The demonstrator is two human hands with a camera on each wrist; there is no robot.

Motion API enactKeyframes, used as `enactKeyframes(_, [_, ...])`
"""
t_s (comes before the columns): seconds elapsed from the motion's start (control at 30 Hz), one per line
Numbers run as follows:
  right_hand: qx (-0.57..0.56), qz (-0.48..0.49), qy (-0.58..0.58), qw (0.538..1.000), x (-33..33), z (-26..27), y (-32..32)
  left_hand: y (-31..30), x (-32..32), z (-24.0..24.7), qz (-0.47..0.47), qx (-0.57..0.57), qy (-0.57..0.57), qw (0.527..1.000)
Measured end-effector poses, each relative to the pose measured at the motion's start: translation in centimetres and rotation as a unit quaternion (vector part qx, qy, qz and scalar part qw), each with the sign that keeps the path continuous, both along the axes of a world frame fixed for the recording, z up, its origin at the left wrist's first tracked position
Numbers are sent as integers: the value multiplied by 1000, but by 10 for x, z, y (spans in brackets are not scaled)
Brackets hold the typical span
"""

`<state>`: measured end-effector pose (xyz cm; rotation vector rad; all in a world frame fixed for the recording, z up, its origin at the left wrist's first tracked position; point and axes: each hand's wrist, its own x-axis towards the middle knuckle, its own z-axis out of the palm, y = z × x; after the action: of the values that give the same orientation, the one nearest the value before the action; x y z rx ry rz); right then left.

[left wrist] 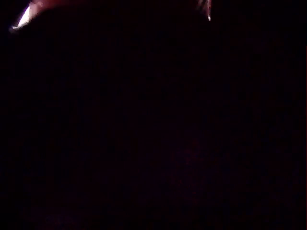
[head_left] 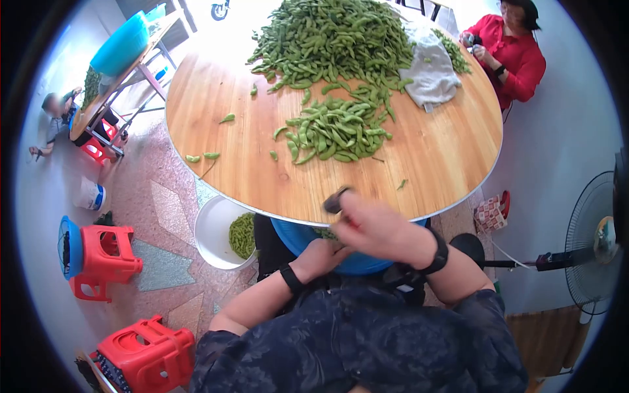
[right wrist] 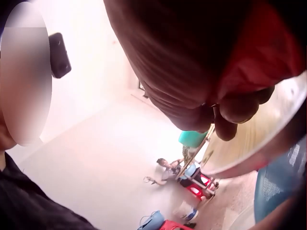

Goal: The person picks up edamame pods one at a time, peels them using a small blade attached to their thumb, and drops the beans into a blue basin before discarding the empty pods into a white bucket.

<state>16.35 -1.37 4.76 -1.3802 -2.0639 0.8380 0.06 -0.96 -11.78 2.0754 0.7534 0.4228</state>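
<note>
Gripped small dark tool [head_left: 337, 199], possibly scissors, in right hand [head_left: 377, 229] at table [head_left: 445, 157] edge, bottom centre. Held left hand [head_left: 321, 254] just below, over blue basin [head_left: 291, 237]; could not tell finger state, wrist view black. Judged edamame pods [head_left: 334, 129], heaped mid-frame: light, firm, hardly fragile; best pinched mid-pod.

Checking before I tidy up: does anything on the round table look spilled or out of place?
A few stray pods lie scattered toward the left edge of the table, apart from both heaps. A grey cloth lies crumpled against the big pod heap.
</note>
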Motion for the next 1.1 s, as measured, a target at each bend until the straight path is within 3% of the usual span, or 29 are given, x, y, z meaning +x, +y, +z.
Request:
enactKeyframes(0.03, [13,-35,-20,999,8,9,7,4,-2,3,-29,-125,154,980])
enactKeyframes(0.13, [68,-89,-97,989,26,22,46,-6,-6,-9,-6,-29,38,999])
enactKeyframes(0.2, [110,-110,-150,976,28,13,69,-4,-13,-2,-25,-43,26,998])
enactKeyframes(0.27, [195,-101,-175,960,19,-1,88,1,-18,11,-121,-116,87,982])
enactKeyframes(0.4, [156,-110,-248,950,15,-16,99,-3,-27,24,-129,-128,79,980])
enactKeyframes(0.47, [162,-138,-229,950,25,-18,95,-5,-34,31,-108,-131,6,986])
enactKeyframes(0.53, [147,-126,-46,980,37,-11,83,-4,-41,45,-52,-99,-128,985])
enactKeyframes(0.57, [163,-115,-23,980,40,-10,76,0,-45,53,-46,-162,-88,982])
enactKeyframes(0.6, [159,-117,-22,980,39,-3,66,5,-48,51,-49,-275,-92,956])
enactKeyframes(0.67, [169,-31,-182,968,31,16,38,14,-47,87,-7,-420,-153,894])
enactKeyframes(0.7, [259,29,-195,946,25,20,29,20,-44,98,-2,-499,-181,848])
enactKeyframes(0.73, [254,31,-192,947,22,22,19,24,-40,105,4,-573,-208,793])
enactKeyframes(0.77, [263,99,-183,942,20,25,10,23,-38,110,-19,-580,-251,775])
enactKeyframes(0.8, [271,166,-173,932,20,24,2,28,-34,116,-27,-613,-222,758])
enactKeyframes(0.87, [282,201,-198,917,24,17,-6,22,-28,121,-48,-568,-220,792])
enactKeyframes(0.93, [229,156,-139,951,26,16,-14,14,-21,115,-48,-555,-237,796])
enactKeyframes(1.0, [113,-43,-10,993,30,16,-28,8,-16,113,-46,-541,-255,800])
enactKeyframes(1.07, [139,-68,62,986,45,-9,-18,5,-13,118,0,-462,-211,861])
enactKeyframes(1.1, [143,-110,126,976,54,-21,-14,4,-12,116,0,-464,-209,861])
